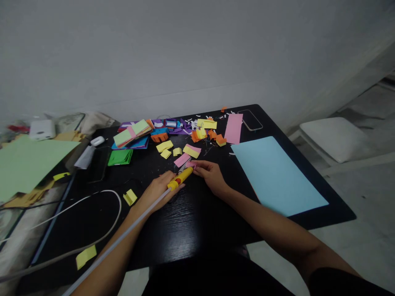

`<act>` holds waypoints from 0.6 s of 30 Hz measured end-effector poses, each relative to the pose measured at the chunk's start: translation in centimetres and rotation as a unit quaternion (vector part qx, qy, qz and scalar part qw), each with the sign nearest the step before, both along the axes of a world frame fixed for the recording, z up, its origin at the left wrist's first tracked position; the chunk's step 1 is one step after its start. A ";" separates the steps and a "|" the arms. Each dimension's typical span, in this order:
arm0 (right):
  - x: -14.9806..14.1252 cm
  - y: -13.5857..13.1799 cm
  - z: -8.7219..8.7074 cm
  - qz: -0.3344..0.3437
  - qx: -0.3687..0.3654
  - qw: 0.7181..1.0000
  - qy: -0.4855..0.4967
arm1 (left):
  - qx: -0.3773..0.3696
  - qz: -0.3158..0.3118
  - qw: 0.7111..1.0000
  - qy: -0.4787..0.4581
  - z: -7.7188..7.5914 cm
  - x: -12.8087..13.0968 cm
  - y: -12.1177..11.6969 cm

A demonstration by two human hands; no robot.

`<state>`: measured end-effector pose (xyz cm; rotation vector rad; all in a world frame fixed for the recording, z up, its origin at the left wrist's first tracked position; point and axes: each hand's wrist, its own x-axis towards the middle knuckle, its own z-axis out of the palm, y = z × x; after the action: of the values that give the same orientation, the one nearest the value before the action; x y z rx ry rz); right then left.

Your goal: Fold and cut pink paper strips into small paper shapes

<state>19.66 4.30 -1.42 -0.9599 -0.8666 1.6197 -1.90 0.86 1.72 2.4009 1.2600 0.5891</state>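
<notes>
White seat [331, 137] at 3 o'clock. Pale-rimmed phone [250, 120] lies at 2. Small white case [97, 141] at 9, boxy white device [42, 129] farther out.

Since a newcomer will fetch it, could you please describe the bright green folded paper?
On the black table, toward its left side, find the stack of paper with a pale green top. Just in front lies the bright green folded paper. Its vivid green sets it apart from that pale top and the blue sheets beneath.
</notes>
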 end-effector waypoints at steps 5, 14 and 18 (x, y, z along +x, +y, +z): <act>0.0 -0.1 -0.2 -0.005 0.010 1.000 -0.021 | -0.006 0.003 1.000 0.002 -0.3 -0.1 0.1; 0.1 0.0 -0.3 -0.010 0.024 0.999 -0.041 | -0.026 0.007 1.000 0.004 -0.2 -0.1 0.1; 0.1 0.0 -0.3 -0.020 0.030 0.999 -0.040 | -0.033 0.004 0.999 -0.007 -0.1 -0.1 0.1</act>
<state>19.76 4.33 -1.72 -1.0001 -0.9407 1.5222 -1.99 1.00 1.67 2.3351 1.2629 0.5580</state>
